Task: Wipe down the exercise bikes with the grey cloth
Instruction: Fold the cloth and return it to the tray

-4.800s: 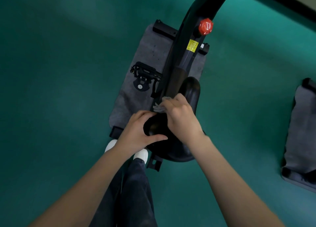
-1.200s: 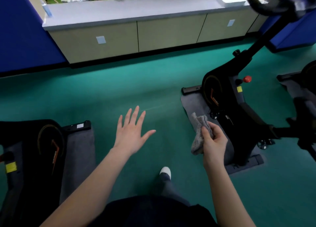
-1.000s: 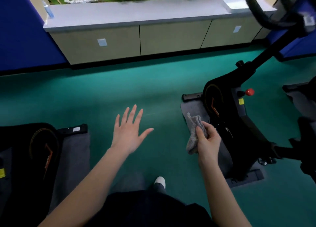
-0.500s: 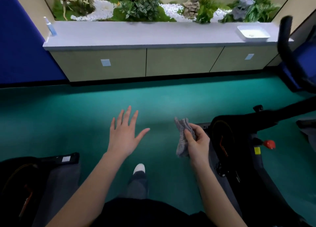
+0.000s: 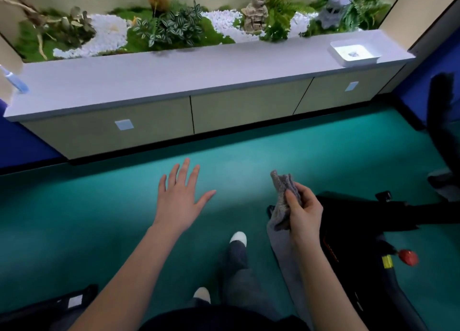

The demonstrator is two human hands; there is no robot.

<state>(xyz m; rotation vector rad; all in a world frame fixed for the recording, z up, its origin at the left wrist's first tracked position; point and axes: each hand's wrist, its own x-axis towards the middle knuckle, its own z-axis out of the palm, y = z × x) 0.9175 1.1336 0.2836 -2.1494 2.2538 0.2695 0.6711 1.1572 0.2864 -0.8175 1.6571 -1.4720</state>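
Left hand (image 5: pixel 179 201) held flat with fingers spread over smooth green floor (image 5: pixel 99 206); right hand (image 5: pixel 302 212) pinches a crumpled, nubbly grey cloth (image 5: pixel 283 193), beside a glossy black exercise bike (image 5: pixel 353 231).

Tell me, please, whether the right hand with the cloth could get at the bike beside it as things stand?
Probably yes. The right hand holds the cloth just in front of the bike, apart from it, with nothing between them.
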